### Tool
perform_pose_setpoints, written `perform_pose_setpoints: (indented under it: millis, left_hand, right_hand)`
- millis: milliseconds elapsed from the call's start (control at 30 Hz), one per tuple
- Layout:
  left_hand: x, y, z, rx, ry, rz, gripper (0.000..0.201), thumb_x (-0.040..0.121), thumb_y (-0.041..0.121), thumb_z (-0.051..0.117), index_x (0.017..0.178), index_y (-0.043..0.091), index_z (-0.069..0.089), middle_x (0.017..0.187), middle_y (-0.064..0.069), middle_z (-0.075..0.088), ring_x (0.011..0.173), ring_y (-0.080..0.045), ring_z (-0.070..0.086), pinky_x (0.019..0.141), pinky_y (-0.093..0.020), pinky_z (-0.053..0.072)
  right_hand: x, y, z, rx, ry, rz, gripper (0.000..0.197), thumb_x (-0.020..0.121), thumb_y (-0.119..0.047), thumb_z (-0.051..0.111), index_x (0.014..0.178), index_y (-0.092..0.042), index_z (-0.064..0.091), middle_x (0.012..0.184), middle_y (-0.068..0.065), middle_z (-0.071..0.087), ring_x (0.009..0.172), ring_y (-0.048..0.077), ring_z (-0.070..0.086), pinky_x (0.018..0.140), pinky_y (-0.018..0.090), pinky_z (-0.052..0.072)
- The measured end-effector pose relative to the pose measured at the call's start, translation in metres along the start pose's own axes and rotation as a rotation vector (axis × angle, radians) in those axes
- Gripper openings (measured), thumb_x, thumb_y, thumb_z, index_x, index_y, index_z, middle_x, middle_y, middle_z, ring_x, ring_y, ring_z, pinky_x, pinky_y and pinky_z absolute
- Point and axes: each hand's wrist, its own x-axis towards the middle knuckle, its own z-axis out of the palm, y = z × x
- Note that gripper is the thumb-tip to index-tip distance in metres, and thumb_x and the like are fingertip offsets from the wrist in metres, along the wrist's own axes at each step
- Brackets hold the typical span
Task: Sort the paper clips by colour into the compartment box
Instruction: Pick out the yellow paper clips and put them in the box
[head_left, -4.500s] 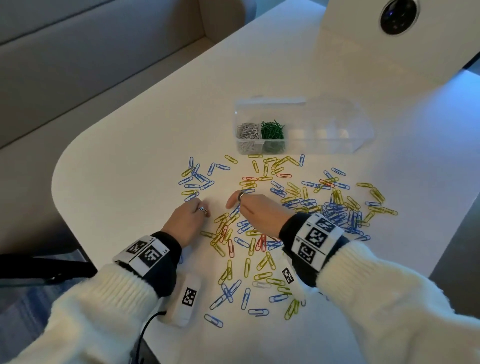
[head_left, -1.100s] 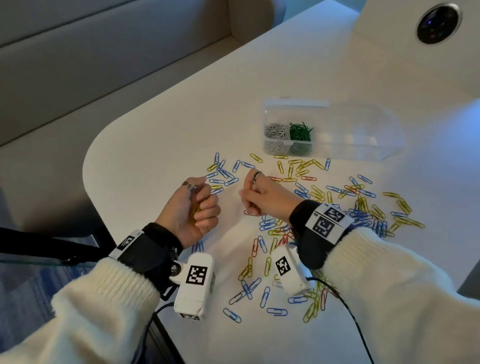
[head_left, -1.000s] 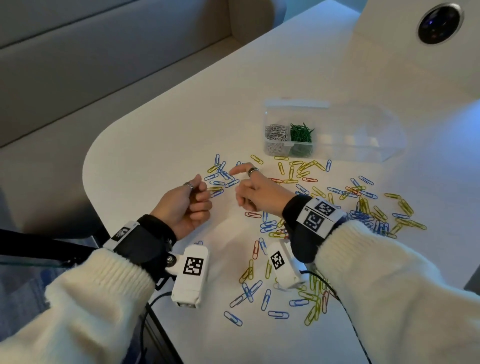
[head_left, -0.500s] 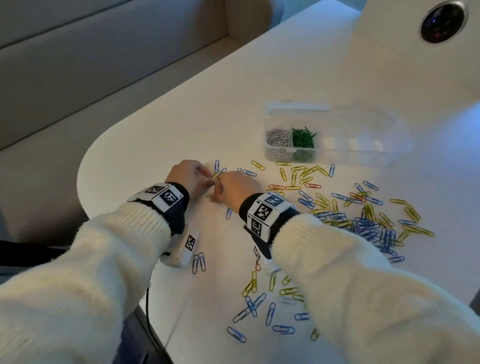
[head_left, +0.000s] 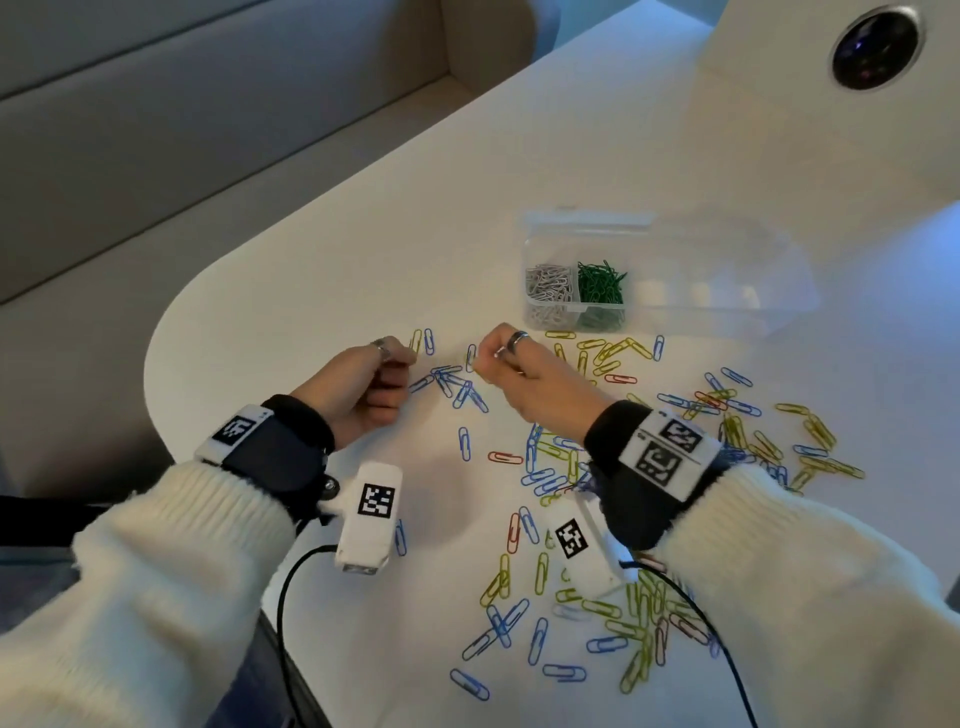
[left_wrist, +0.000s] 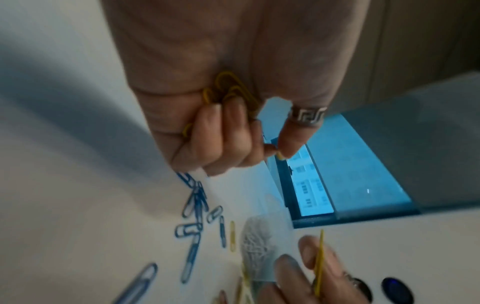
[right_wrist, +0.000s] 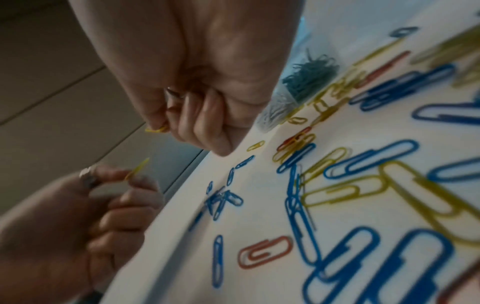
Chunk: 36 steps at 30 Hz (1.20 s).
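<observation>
Blue, yellow and red paper clips (head_left: 571, 467) lie scattered on the white table. The clear compartment box (head_left: 727, 270) stands at the back, with white clips (head_left: 548, 283) and green clips (head_left: 600, 283) in its two left compartments. My left hand (head_left: 410, 358) holds a bunch of yellow clips (left_wrist: 228, 90) in its curled fingers and pinches one more yellow clip (right_wrist: 137, 168) at thumb and forefinger. My right hand (head_left: 483, 356) pinches a single yellow clip (right_wrist: 155, 129). Both hands hover just above a small cluster of blue clips (head_left: 449, 384).
The table's rounded edge (head_left: 171, 332) runs close on the left, with a grey bench beyond. A white device with a dark lens (head_left: 872, 47) stands at the back right. Wrist cameras and a black cable (head_left: 283, 597) hang near the front edge.
Half a second ago both hands were pressed together on the table at the left patch of clips. They have since lifted and parted, each pinching a yellow clip.
</observation>
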Motion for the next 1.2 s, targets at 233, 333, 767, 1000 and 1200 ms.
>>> perform_pose_setpoints:
  millis: [233,333,767,1000,1200]
  left_hand:
    - [-0.019,-0.008,0.019,-0.46,-0.576,0.028,0.017,0.055,0.017,0.055,0.056,0.016,0.038,0.058,0.002,0.02,0.043,-0.013,0.016,0.042,-0.022,0.015]
    - [-0.018,-0.011,0.026,-0.474,-0.624,0.04,0.022,0.053,0.015,0.056,0.058,0.015,0.035,0.057,0.0,0.023,0.043,-0.014,0.016,0.041,-0.022,0.017]
    - [0.005,-0.015,0.056,0.371,0.055,0.129,0.038,0.098,0.02,0.039,0.06,0.017,0.043,0.052,0.005,0.033,0.037,-0.007,0.027,0.035,-0.016,0.022]
    - [0.024,-0.012,0.081,1.145,0.226,0.277,0.027,0.092,0.036,0.053,0.112,0.019,0.049,0.09,0.0,0.055,0.09,-0.023,0.056,0.077,-0.031,0.041]
    - [0.033,-0.013,0.084,1.265,0.239,0.263,0.003,0.091,0.026,0.054,0.09,0.025,0.051,0.109,-0.002,0.064,0.097,-0.023,0.061,0.082,-0.032,0.044]
  right_hand:
    - [-0.025,0.002,-0.02,0.792,-0.094,0.169,0.024,0.098,-0.014,0.035,0.075,-0.017,0.036,0.067,0.003,0.051,0.044,0.008,0.024,0.048,0.023,0.013]
    - [-0.031,0.007,-0.022,0.908,-0.096,0.179,0.023,0.094,-0.005,0.034,0.076,-0.016,0.043,0.064,0.003,0.05,0.045,0.008,0.024,0.044,0.02,0.017]
    - [-0.023,0.035,-0.053,0.118,0.286,0.267,0.031,0.101,-0.023,0.032,0.08,-0.014,0.053,0.063,-0.005,0.032,0.048,0.007,0.027,0.043,0.017,0.024]
    - [-0.015,0.042,-0.059,-0.35,0.269,0.225,0.025,0.099,-0.018,0.037,0.103,-0.016,0.062,0.106,-0.002,0.06,0.092,0.013,0.056,0.078,0.02,0.039]
    - [-0.008,0.041,-0.048,-0.557,0.096,0.124,0.013,0.087,-0.025,0.062,0.1,-0.022,0.064,0.076,-0.018,0.047,0.078,0.005,0.05,0.064,0.014,0.036]
